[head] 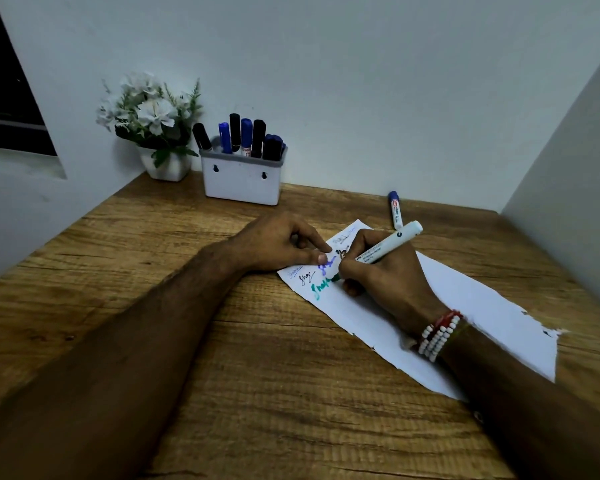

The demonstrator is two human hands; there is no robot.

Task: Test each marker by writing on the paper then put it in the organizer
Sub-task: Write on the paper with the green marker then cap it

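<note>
A white sheet of paper (465, 306) lies slanted on the wooden desk, with blue, black and green scribbles near its far corner. My right hand (381, 271) grips a white-barrelled green marker (392, 243), its tip pressed on the paper at the end of a green word. My left hand (284, 242) rests on the paper's far-left corner, fingers curled and the thumb pressing down; whether it holds a cap is hidden. A white organizer (243, 181) at the back holds several black and blue markers. One blue-capped marker (395, 209) lies loose on the desk behind the paper.
A white pot of white flowers (153, 126) stands left of the organizer, in the corner. Walls close the desk (222, 341) at the back, left and right. The paper's near right edge is torn.
</note>
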